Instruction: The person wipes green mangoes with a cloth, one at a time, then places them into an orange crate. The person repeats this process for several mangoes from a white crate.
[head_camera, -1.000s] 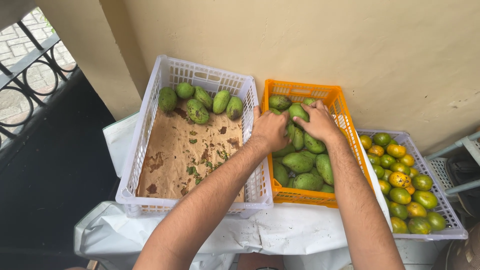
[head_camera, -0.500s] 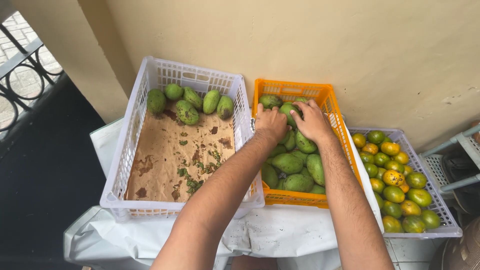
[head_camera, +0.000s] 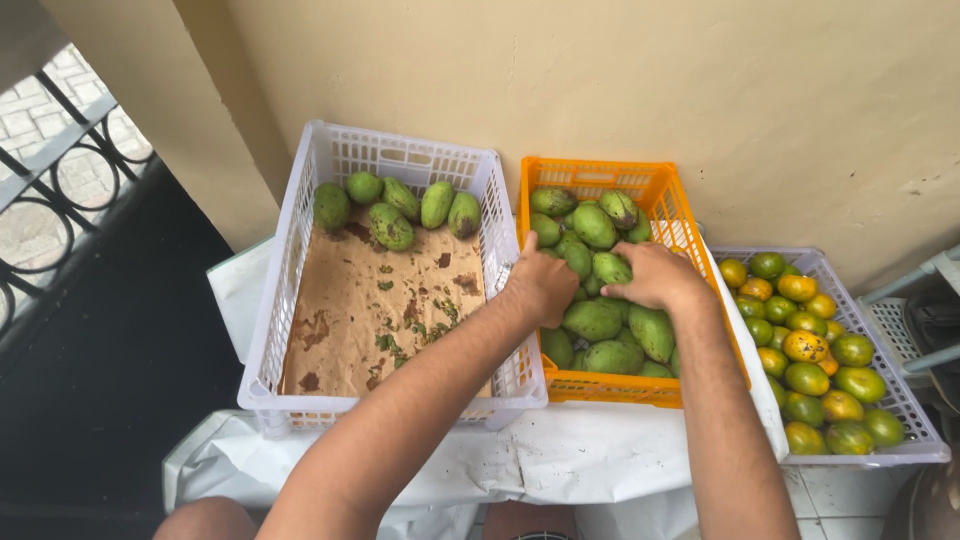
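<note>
An orange crate (head_camera: 662, 205) in the middle holds a pile of green mangoes (head_camera: 594, 224). Both of my hands reach into it. My left hand (head_camera: 541, 284) is curled knuckles-up over the mangoes by the crate's left wall, and its fingers are hidden. My right hand (head_camera: 656, 275) lies over the pile with its fingertips around one green mango (head_camera: 611, 268). To the left, a white crate (head_camera: 297, 238) lined with stained brown paper (head_camera: 350, 320) has several green mangoes (head_camera: 392, 224) along its far end.
At the right, a pale crate (head_camera: 900, 400) holds several green and orange round fruits (head_camera: 805, 345). The crates rest on a white sheet (head_camera: 560, 460) against a beige wall (head_camera: 600, 80). A dark railing (head_camera: 60, 190) runs along the left.
My hands have slid from the far part of the mango pile toward its middle, staying close together. The view has shifted slightly.
</note>
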